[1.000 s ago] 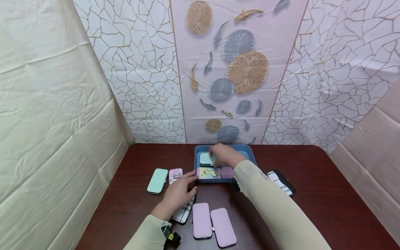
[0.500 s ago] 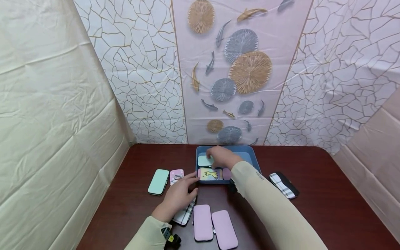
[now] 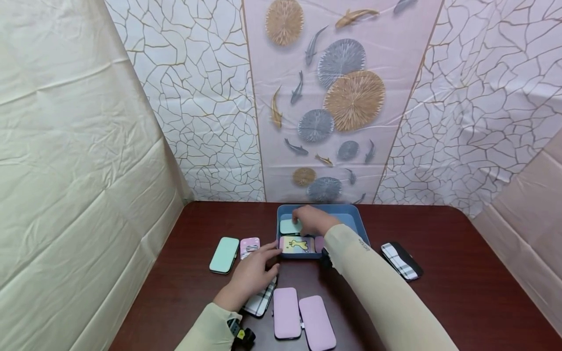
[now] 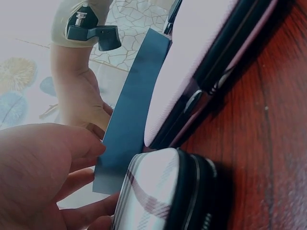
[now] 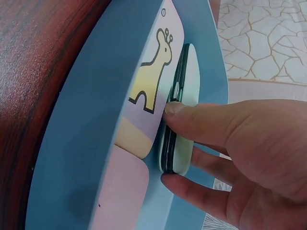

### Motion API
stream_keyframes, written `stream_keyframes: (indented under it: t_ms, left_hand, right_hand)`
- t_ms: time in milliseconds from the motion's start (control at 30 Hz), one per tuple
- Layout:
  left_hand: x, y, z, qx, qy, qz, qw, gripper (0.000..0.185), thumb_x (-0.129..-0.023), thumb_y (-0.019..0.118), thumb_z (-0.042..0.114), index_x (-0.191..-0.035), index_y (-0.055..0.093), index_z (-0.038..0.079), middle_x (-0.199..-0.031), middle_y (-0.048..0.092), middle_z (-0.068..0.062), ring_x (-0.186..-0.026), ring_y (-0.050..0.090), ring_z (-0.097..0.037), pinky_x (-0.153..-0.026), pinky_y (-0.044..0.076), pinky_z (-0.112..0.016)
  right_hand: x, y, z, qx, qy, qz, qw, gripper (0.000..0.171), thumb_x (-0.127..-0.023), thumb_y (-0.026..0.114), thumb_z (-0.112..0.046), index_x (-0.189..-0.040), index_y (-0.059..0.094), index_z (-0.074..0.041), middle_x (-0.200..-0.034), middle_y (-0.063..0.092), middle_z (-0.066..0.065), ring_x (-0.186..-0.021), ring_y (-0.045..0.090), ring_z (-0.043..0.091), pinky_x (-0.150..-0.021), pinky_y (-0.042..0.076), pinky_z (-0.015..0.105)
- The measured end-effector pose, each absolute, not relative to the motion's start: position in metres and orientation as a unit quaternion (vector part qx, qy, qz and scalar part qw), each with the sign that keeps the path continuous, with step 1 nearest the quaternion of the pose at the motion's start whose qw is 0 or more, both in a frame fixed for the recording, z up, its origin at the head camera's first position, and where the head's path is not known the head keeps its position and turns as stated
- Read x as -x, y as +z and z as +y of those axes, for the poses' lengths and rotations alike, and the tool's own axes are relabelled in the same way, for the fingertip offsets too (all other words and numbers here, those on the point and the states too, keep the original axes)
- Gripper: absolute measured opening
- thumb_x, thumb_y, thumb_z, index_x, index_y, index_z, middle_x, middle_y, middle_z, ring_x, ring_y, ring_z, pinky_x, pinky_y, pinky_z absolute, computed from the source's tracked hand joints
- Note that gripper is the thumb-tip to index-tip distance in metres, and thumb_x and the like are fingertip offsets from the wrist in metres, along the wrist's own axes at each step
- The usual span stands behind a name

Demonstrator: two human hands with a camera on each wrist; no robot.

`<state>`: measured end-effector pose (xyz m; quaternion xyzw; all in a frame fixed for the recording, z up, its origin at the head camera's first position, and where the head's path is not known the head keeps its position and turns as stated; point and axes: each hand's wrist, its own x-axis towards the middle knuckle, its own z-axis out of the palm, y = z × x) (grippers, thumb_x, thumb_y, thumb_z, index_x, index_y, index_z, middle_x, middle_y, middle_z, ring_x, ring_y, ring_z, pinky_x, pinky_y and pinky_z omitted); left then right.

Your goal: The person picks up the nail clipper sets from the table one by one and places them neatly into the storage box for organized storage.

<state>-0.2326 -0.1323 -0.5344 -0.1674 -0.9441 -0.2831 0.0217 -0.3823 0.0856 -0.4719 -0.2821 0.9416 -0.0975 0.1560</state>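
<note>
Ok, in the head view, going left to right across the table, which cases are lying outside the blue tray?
Mint green case → pink patterned case → plaid case under the left hand → two lilac cases and → black-and-plaid case at far right.
</note>
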Motion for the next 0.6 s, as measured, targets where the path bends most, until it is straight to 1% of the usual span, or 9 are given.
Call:
stream_keyframes:
  t_ms: [133, 233, 467, 600]
  left_hand:
    - [0.233, -0.534, -0.132, 0.169, -0.284, -0.943, 0.020, 0.047, -0.107, 0.074, 0.024, -0.152, 0.068, 0.016, -0.168, 0.051, -0.001, -0.147, 0.056, -0.031, -0.104, 0.056, -0.057]
    - [0.233, -0.533, -0.132, 0.170, -0.285, -0.943, 0.021, 0.047, -0.107, 0.074, 0.024, -0.152, 0.068, 0.016, -0.168, 0.051, -0.002, -0.147, 0.056, -0.032, -0.104, 0.056, -0.057]
    - [0.233, -0.534, -0.132, 0.169, -0.283, -0.944, 0.022, 0.047, -0.106, 0.074, 0.024, -0.152, 0.069, 0.016, -0.167, 0.052, -0.002, -0.147, 0.056, -0.031, -0.105, 0.056, -0.057]
    - [0.233, -0.535, -0.132, 0.169, -0.280, -0.945, 0.023, 0.047, -0.105, 0.075, 0.025, -0.151, 0.069, 0.015, -0.167, 0.052, -0.002, -0.147, 0.056, -0.031, -0.105, 0.056, -0.057]
  right_hand:
    - [0.382, -0.472, 0.088, 0.283, -0.110, 0.937, 0.173, 0.039, -0.099, 0.082, -0.003, -0.136, 0.072, -0.009, -0.141, 0.068, 0.012, -0.124, 0.067, 0.027, -0.097, 0.059, 0.044]
    - [0.383, -0.474, 0.088, 0.291, -0.112, 0.934, 0.174, 0.039, -0.099, 0.080, -0.001, -0.137, 0.072, -0.008, -0.143, 0.067, 0.014, -0.127, 0.066, 0.029, -0.098, 0.059, 0.045]
    - [0.385, -0.480, 0.090, 0.298, -0.088, 0.937, 0.160, 0.037, -0.100, 0.079, -0.002, -0.135, 0.073, -0.012, -0.142, 0.068, 0.011, -0.130, 0.065, 0.028, -0.102, 0.057, 0.045]
    - [0.385, -0.483, 0.091, 0.301, -0.080, 0.938, 0.150, 0.041, -0.100, 0.080, -0.003, -0.139, 0.071, -0.013, -0.142, 0.069, 0.011, -0.129, 0.065, 0.028, -0.104, 0.057, 0.046]
